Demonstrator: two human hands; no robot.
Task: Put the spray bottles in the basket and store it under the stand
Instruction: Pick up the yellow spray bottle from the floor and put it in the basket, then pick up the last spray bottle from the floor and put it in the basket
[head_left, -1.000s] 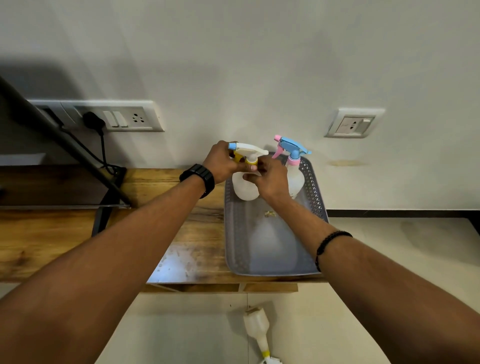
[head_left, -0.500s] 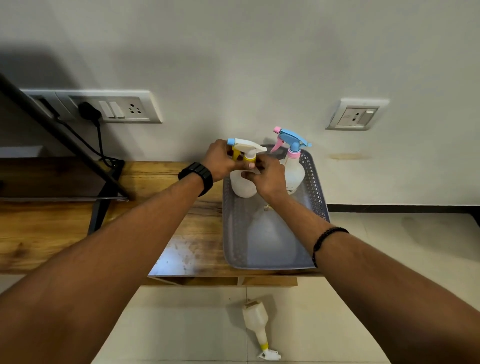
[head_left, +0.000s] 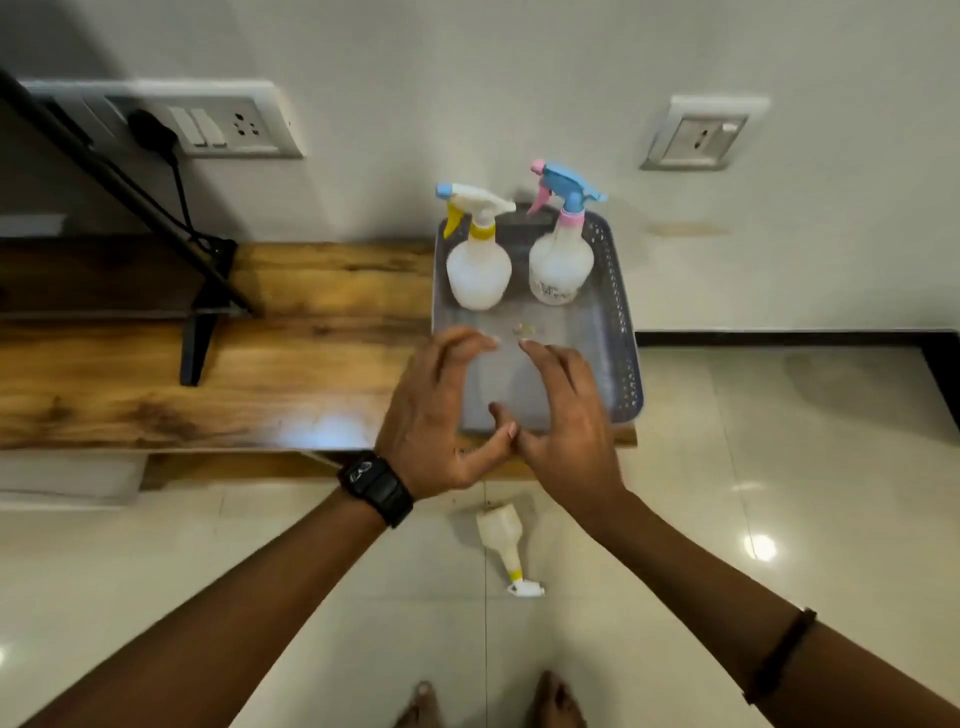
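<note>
Here, two spray bottles are standing upright in the grey basket on the wooden stand; the left hand and right hand are hovering empty with fingers spread, while a third bottle is lying on the floor, likely next.

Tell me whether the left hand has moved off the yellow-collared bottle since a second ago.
Yes. The left hand has let go and drawn back toward the basket's near edge, leaving the yellow-collared bottle standing at its far end.

View: one head-worn wide-angle camera
Facing: forward and steeply down, toward the wall
Near: floor, own feet
Far: wooden stand, close below
Shared: nothing; single view
</note>
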